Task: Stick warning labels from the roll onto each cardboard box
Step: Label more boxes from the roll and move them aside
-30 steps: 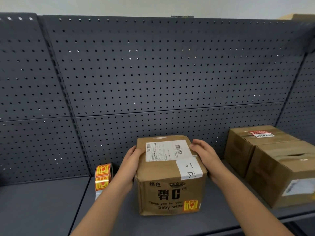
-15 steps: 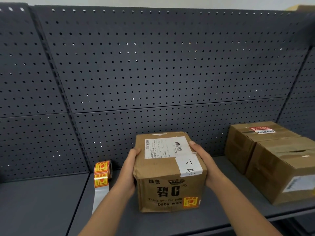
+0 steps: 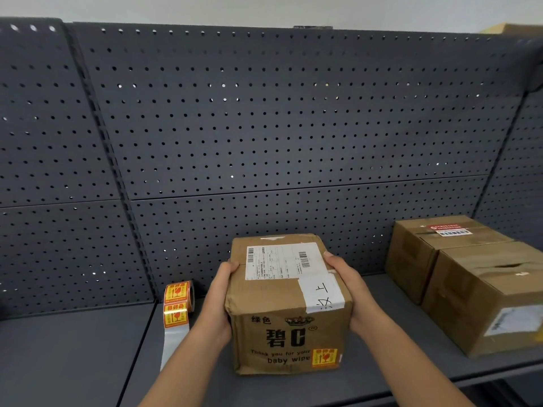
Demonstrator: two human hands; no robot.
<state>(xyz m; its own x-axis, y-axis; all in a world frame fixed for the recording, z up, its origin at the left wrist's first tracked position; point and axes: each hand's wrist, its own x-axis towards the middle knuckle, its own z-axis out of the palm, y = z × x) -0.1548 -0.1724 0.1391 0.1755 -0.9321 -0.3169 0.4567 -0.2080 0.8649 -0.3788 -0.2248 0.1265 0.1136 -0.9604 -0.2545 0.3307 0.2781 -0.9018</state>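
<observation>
**Both hands clamp the labelled box on the shelf**

Your left hand (image 3: pixel 219 301) presses flat on the left wall of the baby-wipe box (image 3: pixel 289 306), and your right hand (image 3: pixel 349 292) on its right wall, thumbs hooked over the top edges. Whether the box rests on the shelf (image 3: pixel 88 356) or is just lifted, you cannot tell.

It looks stiff but dented at the corners and taped, likely moderately heavy; keep hold of the two side walls, low enough to stop it tipping.

The printed face points toward you, carrying a warning sticker (image 3: pixel 324 358) at its lower right; the long axis runs away from you toward the pegboard (image 3: pixel 264 127).

Just left of the box stands the label roll (image 3: pixel 178 298), its strip trailing forward. Well right of the box sit two more boxes (image 3: pixel 482 292).
</observation>
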